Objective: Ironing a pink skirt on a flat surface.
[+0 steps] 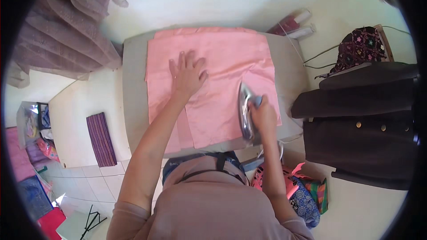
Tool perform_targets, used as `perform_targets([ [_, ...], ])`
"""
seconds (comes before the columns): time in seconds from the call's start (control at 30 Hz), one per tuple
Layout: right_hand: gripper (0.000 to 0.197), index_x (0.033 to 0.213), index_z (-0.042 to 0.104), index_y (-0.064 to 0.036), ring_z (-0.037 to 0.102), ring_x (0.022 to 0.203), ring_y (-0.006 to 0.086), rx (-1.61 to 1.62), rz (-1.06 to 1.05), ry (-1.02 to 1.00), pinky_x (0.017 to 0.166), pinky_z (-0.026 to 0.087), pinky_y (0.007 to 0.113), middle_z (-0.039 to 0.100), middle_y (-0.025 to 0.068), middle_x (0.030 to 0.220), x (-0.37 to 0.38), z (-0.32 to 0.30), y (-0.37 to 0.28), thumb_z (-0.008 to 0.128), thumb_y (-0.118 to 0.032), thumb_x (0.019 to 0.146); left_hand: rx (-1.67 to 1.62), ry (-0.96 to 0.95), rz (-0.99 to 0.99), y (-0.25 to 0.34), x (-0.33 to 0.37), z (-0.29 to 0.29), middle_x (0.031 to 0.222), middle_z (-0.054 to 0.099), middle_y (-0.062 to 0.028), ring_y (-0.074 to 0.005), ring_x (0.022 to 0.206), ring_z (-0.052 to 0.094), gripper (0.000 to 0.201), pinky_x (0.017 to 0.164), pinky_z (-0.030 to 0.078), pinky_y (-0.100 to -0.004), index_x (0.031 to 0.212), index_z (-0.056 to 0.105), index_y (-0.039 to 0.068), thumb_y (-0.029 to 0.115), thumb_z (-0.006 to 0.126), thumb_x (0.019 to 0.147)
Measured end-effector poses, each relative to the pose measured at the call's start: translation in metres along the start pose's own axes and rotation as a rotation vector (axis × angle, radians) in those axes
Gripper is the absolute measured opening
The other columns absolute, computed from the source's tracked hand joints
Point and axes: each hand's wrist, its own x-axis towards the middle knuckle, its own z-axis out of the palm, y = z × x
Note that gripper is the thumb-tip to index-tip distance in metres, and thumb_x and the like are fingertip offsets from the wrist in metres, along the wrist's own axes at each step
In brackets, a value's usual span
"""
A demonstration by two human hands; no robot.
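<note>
Pink satiny cloth [218, 58] lies spread in layers over a grey padded board [291, 71], with creases running across its right half. My left hand [189, 75] rests on the cloth left of its middle, palm down and fingers spread. A clothes iron [244, 111] with a shiny metal body stands on the right part of the cloth, its pointed tip turned away from me. My right hand [264, 118] is wrapped round the iron's handle. The iron's soleplate is hidden from view.
A dark jacket with gold buttons [358, 124] hangs at the right, below a flowered dark cloth [360, 49]. Colourful bags [307, 200] sit low at the right. A sheer curtain [71, 26] hangs at the far left, above a striped purple mat [101, 140].
</note>
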Motion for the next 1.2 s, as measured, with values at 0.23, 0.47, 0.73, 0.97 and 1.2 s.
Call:
perform_targets([
  [0.23,0.034,0.091,0.046,-0.0030,0.061,0.071,0.0446,0.087,-0.127,-0.118,0.061,0.047,0.051,0.062,0.0260,0.075,-0.029,0.006,-0.039,0.066,-0.029,0.083,-0.129,-0.093,0.210,0.010,0.042,-0.001,0.156,0.013,-0.0041,-0.0466,0.140,0.006,0.060,0.098,0.008,-0.0785,0.140,0.037,0.043,0.060,0.051,0.084],
  [0.47,0.036,0.112,0.045,-0.0059,0.062,0.071,0.0439,0.133,-0.196,-0.041,0.060,0.047,0.051,0.063,0.0241,0.075,0.009,0.020,-0.082,0.061,-0.026,0.087,-0.127,-0.158,0.178,-0.006,0.069,-0.002,0.157,0.010,-0.0012,-0.0468,0.140,0.001,0.063,0.097,0.005,-0.0796,0.141,0.031,0.046,0.065,0.048,0.083],
  [0.73,0.033,0.112,0.045,-0.0093,0.062,0.071,0.0432,0.102,-0.204,-0.194,0.061,0.046,0.052,0.063,0.0232,0.074,-0.054,0.024,-0.062,0.059,-0.028,0.088,-0.134,-0.164,0.137,-0.017,0.082,-0.001,0.157,0.009,-0.0001,-0.0458,0.141,0.000,0.061,0.099,0.003,-0.0786,0.142,0.027,0.047,0.060,0.048,0.086],
  [0.97,0.030,0.107,0.048,-0.0092,0.062,0.069,0.0422,0.044,-0.324,-0.155,0.059,0.047,0.051,0.063,0.0216,0.072,-0.014,0.031,-0.097,0.061,-0.027,0.087,-0.283,-0.087,0.191,-0.038,0.053,0.000,0.149,0.031,-0.0064,-0.0332,0.136,0.029,0.052,0.107,0.021,-0.0624,0.137,0.045,0.027,0.034,0.057,0.086],
  [1.2,0.031,0.108,0.048,-0.0091,0.061,0.070,0.0425,0.099,-0.417,-0.268,0.059,0.046,0.052,0.063,0.0221,0.073,-0.053,0.030,-0.072,0.062,-0.025,0.086,-0.532,0.164,-0.048,-0.022,-0.113,-0.034,0.128,0.047,-0.0173,-0.0345,0.116,0.047,0.040,0.096,0.039,-0.0432,0.120,0.052,0.001,0.015,0.059,0.084],
])
